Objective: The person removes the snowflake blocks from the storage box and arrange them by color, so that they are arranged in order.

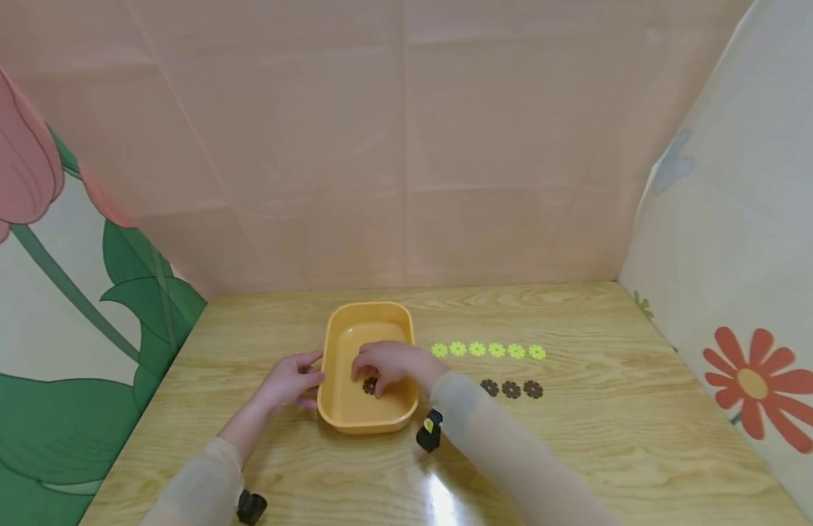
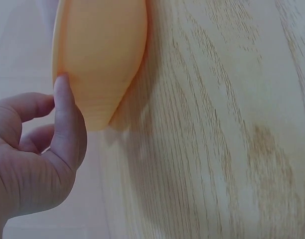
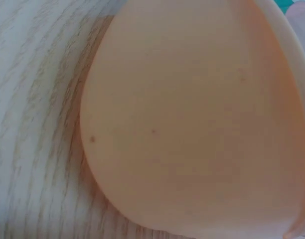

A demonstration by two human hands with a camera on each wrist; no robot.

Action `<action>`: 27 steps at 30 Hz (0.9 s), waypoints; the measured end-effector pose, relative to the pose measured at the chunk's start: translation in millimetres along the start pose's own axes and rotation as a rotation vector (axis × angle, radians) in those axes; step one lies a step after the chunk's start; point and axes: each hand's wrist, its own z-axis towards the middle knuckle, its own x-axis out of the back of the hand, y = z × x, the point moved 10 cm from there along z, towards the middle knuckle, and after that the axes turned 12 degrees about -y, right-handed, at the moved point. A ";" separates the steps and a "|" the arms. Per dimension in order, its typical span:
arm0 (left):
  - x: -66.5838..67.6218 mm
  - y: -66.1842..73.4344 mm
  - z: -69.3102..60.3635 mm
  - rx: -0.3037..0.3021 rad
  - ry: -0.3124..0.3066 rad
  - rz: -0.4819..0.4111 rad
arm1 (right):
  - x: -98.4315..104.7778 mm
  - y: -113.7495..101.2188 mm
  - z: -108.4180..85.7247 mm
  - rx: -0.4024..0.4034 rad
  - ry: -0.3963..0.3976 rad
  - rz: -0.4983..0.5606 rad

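Note:
A yellow-orange plastic basin [image 1: 369,418] stands on the wooden table. My left hand [image 1: 286,383] rests its fingertips against the basin's left side; in the left wrist view a straight digit [image 2: 65,114] touches the wall near the rim. My right hand [image 1: 396,364] reaches into the basin, its fingers and thumb bent around the edges of a dark brown flower-shaped piece [image 1: 369,386]. In the right wrist view the basin's outer wall [image 3: 192,124] fills most of the picture and hides that hand.
Several bright yellow-green flower pieces [image 1: 477,350] lie in a row right of the basin. Below them, brown flower pieces [image 1: 511,390] form another row, partly covered by the right forearm. A pink backdrop [image 1: 406,146] rises behind the table [image 1: 610,438].

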 end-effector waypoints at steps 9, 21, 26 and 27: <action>0.9 -0.3 -0.7 0.002 0.002 0.008 | -1.7 -0.8 3.3 0.010 -0.003 0.035; 0.4 -0.5 -0.1 0.012 0.001 0.022 | -3.2 -0.3 4.2 -0.024 0.001 0.069; -1.6 1.0 -1.2 0.000 -0.011 0.007 | -2.7 0.1 2.3 -0.030 0.008 0.096; -1.8 1.3 -1.4 -0.001 -0.012 0.005 | -2.7 0.2 2.4 -0.028 0.010 0.095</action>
